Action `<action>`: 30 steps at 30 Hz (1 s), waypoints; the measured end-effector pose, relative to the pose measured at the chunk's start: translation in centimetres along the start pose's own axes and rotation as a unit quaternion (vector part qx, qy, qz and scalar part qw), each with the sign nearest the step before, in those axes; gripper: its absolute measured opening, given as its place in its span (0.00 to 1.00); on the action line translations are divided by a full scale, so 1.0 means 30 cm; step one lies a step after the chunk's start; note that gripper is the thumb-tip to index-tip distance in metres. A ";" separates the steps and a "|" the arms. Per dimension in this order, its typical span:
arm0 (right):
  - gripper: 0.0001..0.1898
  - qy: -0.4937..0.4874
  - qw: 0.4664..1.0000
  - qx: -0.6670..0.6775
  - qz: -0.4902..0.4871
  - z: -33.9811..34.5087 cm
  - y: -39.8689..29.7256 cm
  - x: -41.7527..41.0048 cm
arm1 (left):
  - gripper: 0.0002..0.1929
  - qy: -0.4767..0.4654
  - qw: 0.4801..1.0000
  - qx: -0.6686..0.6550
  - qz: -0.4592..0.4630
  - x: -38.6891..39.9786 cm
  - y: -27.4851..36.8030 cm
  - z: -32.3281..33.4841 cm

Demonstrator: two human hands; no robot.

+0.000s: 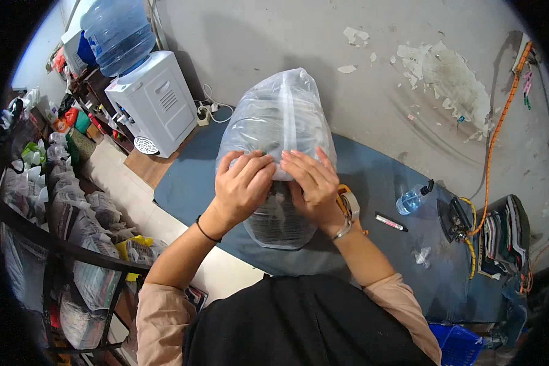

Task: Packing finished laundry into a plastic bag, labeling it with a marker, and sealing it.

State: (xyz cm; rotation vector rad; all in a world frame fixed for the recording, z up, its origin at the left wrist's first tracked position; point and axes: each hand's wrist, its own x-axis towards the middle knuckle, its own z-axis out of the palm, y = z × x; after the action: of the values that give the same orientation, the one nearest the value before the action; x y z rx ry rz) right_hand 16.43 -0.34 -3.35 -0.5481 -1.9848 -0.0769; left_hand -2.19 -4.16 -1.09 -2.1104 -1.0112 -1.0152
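A full translucent plastic bag (265,114) stands on the blue-grey covered table (366,169) in front of me, with a strip of clear tape running down its upper part. Dark folded contents show through its lower part. My left hand (247,176) rests on the bag's near side, fingers bent over the plastic edge. Close beside it, my right hand (313,183) has its fingers on the same edge, right of the tape strip. Partly hidden behind my right wrist is a tape dispenser (349,203) with orange parts.
Right on the table lie a marker (391,222), a spray bottle (411,201), a clothes iron (455,219), crumpled plastic (422,257) and stacked folded cloth (503,238). A water dispenser (164,105) stands at the back left. Racks of bagged bundles (91,256) fill the left.
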 end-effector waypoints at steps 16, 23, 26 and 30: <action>0.41 -0.014 0.672 0.050 0.739 -0.208 0.255 -0.758 | 0.10 0.078 0.994 0.064 -0.049 -0.004 0.154 0.123; 0.36 -0.019 0.737 0.121 0.665 -0.237 0.285 -0.708 | 0.10 0.081 0.995 0.031 -0.055 0.017 0.166 0.119; 0.23 0.025 0.751 0.180 0.635 -0.346 0.208 -0.691 | 0.09 0.077 0.996 0.021 -0.047 0.007 0.159 0.121; 0.12 0.084 0.671 0.163 0.718 -0.418 0.104 -0.857 | 0.04 0.074 0.996 0.047 -0.033 -0.002 0.149 0.126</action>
State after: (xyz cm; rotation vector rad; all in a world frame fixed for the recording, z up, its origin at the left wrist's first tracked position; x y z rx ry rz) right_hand 37.59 -10.00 -20.28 -1.6126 -0.8611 1.1342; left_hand 2.90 -3.78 -3.95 -1.9074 -1.0395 -1.1147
